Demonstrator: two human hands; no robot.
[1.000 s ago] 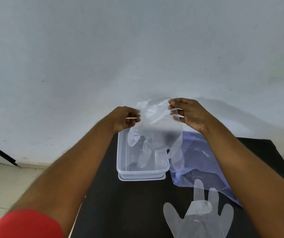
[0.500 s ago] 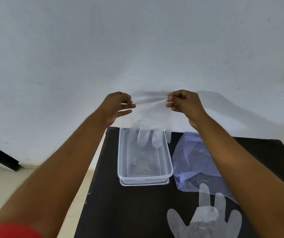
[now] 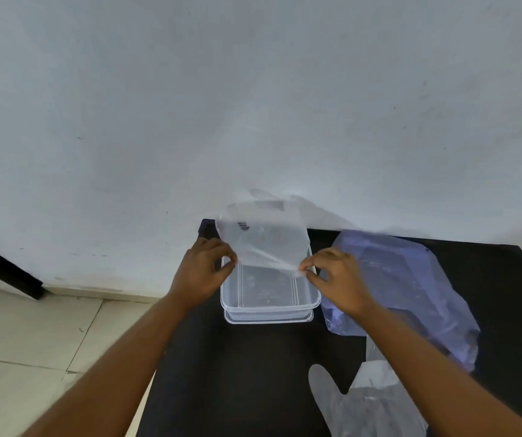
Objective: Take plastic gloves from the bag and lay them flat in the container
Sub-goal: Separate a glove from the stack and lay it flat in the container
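A clear plastic glove (image 3: 264,241) is stretched between my two hands over the far half of a clear rectangular container (image 3: 270,305) on the black table (image 3: 240,373). My left hand (image 3: 201,272) pinches the glove's near left corner and my right hand (image 3: 336,279) pinches its near right corner. The rest of the glove billows up and away toward the wall. A bluish plastic bag (image 3: 411,285) lies just right of the container. Another clear glove (image 3: 357,405) lies flat on the table near me, partly under my right forearm.
A white wall (image 3: 253,105) rises directly behind the table. Tiled floor (image 3: 32,342) shows to the left of the table's edge. A black bar (image 3: 4,272) runs along the wall's base at far left.
Both hands have come down from in front of the wall to the container's rim, carrying the glove. The glove, which hung fingers down, now streams up and away from me.
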